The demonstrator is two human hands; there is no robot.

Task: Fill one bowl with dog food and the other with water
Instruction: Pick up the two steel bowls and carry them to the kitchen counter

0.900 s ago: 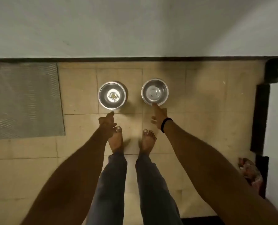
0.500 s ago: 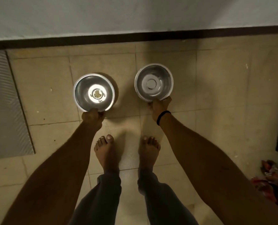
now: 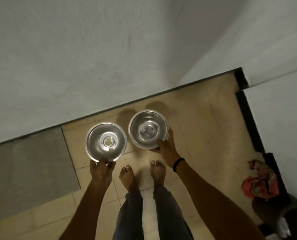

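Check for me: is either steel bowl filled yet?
No: the left bowl holds only a few crumbs at its centre, and the right bowl looks bare inside.

Home interior, likely a hallway corner: beige tiled floor, plain grey wall with dark skirting, grey floor mat, crumpled red cloth, barefoot person in trousers.

Two steel bowls, one mat
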